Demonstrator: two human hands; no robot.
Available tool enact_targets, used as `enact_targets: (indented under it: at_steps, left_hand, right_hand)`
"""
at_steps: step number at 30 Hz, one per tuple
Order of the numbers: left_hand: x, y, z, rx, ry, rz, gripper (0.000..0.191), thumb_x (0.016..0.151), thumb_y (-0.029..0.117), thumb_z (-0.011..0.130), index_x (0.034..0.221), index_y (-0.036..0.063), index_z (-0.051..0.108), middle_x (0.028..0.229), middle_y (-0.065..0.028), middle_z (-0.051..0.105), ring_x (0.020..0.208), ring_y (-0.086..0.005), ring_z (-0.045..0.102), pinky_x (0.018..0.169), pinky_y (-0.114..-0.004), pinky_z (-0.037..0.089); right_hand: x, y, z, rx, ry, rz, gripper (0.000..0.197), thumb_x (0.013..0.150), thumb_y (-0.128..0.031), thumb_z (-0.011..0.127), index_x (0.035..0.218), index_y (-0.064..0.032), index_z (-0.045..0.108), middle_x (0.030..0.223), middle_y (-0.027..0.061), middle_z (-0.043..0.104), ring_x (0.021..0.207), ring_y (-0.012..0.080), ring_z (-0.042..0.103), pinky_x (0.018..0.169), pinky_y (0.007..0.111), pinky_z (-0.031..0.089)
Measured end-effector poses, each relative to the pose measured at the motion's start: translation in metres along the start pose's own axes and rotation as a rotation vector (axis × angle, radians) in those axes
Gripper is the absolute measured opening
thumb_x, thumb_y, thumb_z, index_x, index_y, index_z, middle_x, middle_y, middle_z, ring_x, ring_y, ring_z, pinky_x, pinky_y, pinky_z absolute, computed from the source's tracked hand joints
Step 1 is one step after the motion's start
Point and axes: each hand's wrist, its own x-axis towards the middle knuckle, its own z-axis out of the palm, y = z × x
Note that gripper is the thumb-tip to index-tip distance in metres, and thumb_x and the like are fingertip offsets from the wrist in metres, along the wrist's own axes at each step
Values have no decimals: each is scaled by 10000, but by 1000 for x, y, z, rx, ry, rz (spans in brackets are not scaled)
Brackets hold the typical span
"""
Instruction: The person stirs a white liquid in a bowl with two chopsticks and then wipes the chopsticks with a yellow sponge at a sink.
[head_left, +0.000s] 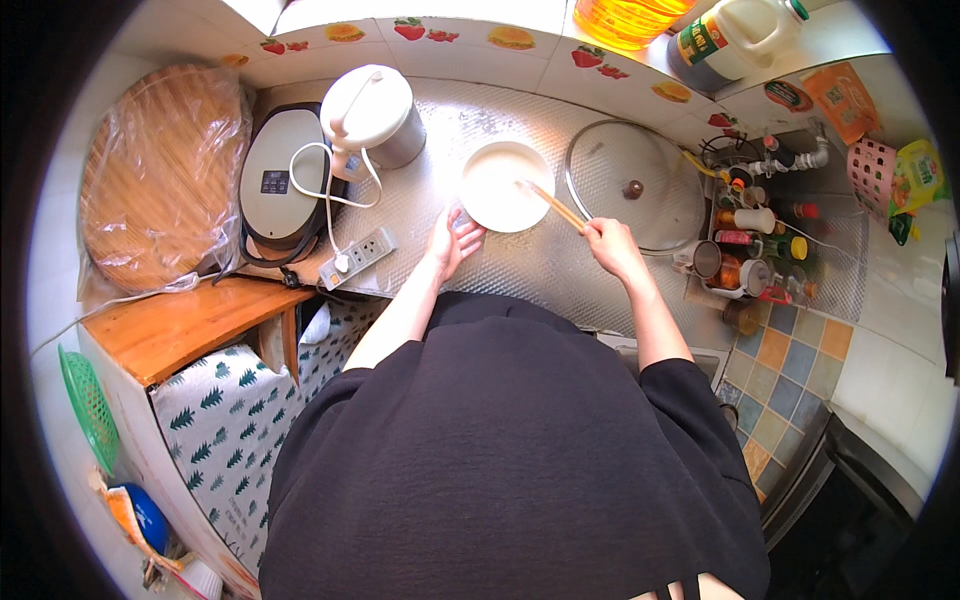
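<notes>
A round white bowl (495, 206) rests on the counter before me, its pale contents washed out by glare. My right hand (616, 246) is closed on a pair of wooden chopsticks (562, 209), whose far ends are inside the bowl. My left hand (452, 244) lies at the bowl's lower left edge with fingers apart and nothing held; whether it touches the bowl I cannot tell. To the right of the bowl a glass lid (606, 176) with a brown knob lies on the counter.
On the left stand a lidded white-topped appliance (401, 131), an electric griddle (274, 187), a power strip (367, 255) with a cord and a plastic-wrapped wooden board (157, 180). Bottles and jars (742, 220) crowd the right corner. Larger bottles (705, 56) stand on the sill.
</notes>
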Motion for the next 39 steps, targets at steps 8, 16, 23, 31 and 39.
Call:
enact_targets:
  at_steps: [8, 16, 23, 31, 39]
  left_hand:
    - [0, 0, -2, 6, 15, -2, 685, 838, 535, 261, 1336, 111, 57, 1251, -165, 369, 1108, -255, 425, 879, -367, 338]
    - [0, -1, -1, -1, 2, 0, 684, 840, 534, 259, 1336, 113, 47, 1245, -165, 375, 1099, -253, 434, 879, -364, 338]
    - [0, 1, 4, 18, -9, 0, 686, 838, 536, 263, 1337, 113, 56, 1247, -163, 372, 1099, -253, 432, 877, -366, 340]
    - [1, 0, 1, 2, -1, -4, 680, 840, 535, 252, 1337, 113, 59, 1254, -164, 367, 1113, -257, 420, 897, -377, 320]
    - [-2, 1, 2, -4, 12, -7, 695, 835, 545, 255, 1336, 109, 51, 1260, -166, 361, 1118, -259, 416, 906, -373, 307]
  right_hand:
    - [4, -4, -5, 25, -188, 54, 246, 774, -201, 471, 856, -21, 618, 757, 190, 596, 746, 303, 591, 691, 378, 446]
    - [6, 6, 1, 77, -214, 71, 243, 781, -217, 484, 835, -20, 615, 771, 183, 599, 735, 305, 588, 691, 363, 444]
    - [25, 48, 25, -2, 212, -246, 212, 804, -214, 478, 862, -68, 620, 510, -1, 474, 407, 65, 417, 357, 230, 331]
    - [23, 32, 22, 234, 4, -6, 216, 799, -215, 493, 853, -48, 619, 522, 30, 511, 424, 97, 462, 400, 255, 372]
    - [20, 22, 11, 471, -331, 143, 211, 798, -196, 480, 856, -48, 618, 586, 53, 537, 408, 100, 454, 392, 251, 377]
